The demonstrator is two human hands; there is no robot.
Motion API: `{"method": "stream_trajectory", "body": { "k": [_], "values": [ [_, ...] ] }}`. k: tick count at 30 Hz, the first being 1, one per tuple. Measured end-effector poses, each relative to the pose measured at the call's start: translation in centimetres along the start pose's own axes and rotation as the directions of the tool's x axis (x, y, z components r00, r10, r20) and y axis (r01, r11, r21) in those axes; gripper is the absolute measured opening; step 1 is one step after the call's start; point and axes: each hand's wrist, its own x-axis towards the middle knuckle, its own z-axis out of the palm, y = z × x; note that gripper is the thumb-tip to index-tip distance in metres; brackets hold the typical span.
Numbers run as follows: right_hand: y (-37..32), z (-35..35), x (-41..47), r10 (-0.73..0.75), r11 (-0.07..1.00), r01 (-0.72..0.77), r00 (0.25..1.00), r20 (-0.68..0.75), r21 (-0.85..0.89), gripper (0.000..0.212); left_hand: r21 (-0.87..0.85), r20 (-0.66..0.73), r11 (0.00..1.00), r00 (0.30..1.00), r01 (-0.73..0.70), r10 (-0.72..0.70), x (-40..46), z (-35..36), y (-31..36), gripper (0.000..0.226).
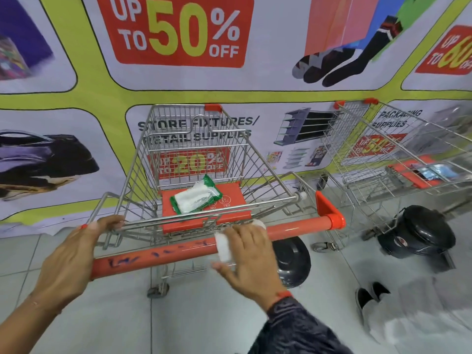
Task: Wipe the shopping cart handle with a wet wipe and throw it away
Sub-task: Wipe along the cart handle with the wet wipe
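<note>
Now R hand (246, 254) presses wipe (224, 245) on handle (163, 256) (mid-bar).

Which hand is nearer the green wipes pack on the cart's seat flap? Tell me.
Right. The right hand presses a wet wipe on the orange handle, just below the wipes pack. The left hand grips the cart frame farther off, at the handle's left end.

left hand (69, 254): grip curled closed, arm extended | right hand (246, 256): palm down, fingers spread, dark sleeve
</note>
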Motion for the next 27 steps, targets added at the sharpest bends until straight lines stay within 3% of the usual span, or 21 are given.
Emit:
{"method": "stream_trajectory", "body": {
  "k": [4,6,8,10,12,15,21,23,27],
  "values": [
    [7.1,-3.2,-1.0,0.236,0.971,-0.240,0.964,-0.119,-0.019,0.081,0.011,-0.049,0.998,0.997,-0.062,0.062,-0.4,0.1,0.0,0.039],
    [6.5,-3.3,-0.7,0.333,0.943,-0.334,0.935,-0.124,0.014,0.086,-0.005,-0.077,0.997,0.994,-0.080,0.079,-0.6,0.3,0.6,0.048],
    [1.4,-1.9,0.3,0.262,0.964,-0.259,0.963,-0.057,0.062,0.078,0.009,-0.101,0.997,0.992,-0.078,0.079,-0.8,0.3,0.7,0.055],
    [-5.2,0.2,1.2,0.077,0.997,-0.076,0.997,-0.021,0.028,0.061,-0.013,-0.098,0.997,0.992,-0.077,0.076,-0.7,0.4,1.1,0.048],
    [-10.8,1.4,2.2,-0.094,0.995,0.095,0.995,0.033,-0.022,0.059,-0.034,-0.101,0.997,0.993,-0.072,0.068,-0.8,0.4,1.1,0.045],
    [-11.3,0.9,2.9,-0.208,0.971,0.220,0.971,0.119,-0.099,0.062,-0.078,-0.114,0.995,0.992,-0.066,0.057,-0.9,0.3,1.0,0.062],
    [-3.8,-2.5,1.6,0.008,0.977,0.031,0.984,0.177,-0.213,0.059,-0.187,-0.106,0.982,0.994,-0.041,0.022,-0.9,0.4,1.6,0.058],
    [-6.4,-1.5,2.4,-0.028,0.981,0.058,0.987,0.161,-0.186,0.058,-0.275,-0.093,0.961,0.996,-0.026,0.000,-0.9,0.2,1.4,0.051],
    [-15.3,0.9,4.5,-0.231,0.947,0.266,0.953,0.195,-0.179,0.055,-0.337,-0.087,0.941,0.996,-0.017,-0.013,-0.9,0.1,1.3,0.050]
  ]
}}
